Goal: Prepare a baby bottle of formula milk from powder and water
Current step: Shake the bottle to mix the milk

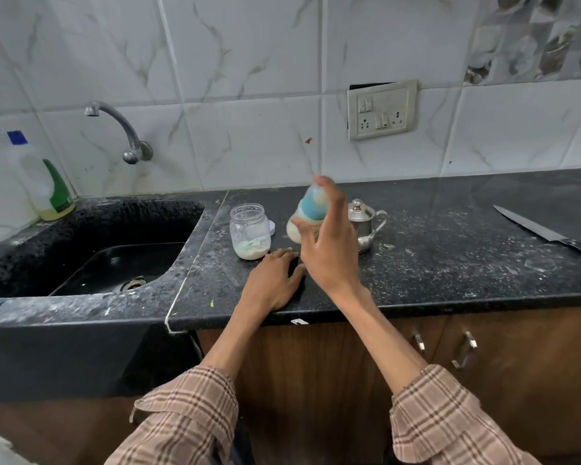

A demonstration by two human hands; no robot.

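My right hand grips a baby bottle above the counter, thumb low on its side and a finger over the top. The bottle is blurred, has a blue-green collar and cap, and holds milky white liquid. My left hand rests flat on the black counter, fingers spread, just below the bottle. An open clear jar with a little white powder and a small scoop stands left of the bottle. Its pale lid lies behind it. A small steel pot with lid and handle stands behind my right hand.
A black sink lies to the left under a wall tap. A detergent bottle stands in the corner. A large knife lies at the counter's right. Powder dust speckles the counter. Cabinet handles sit below.
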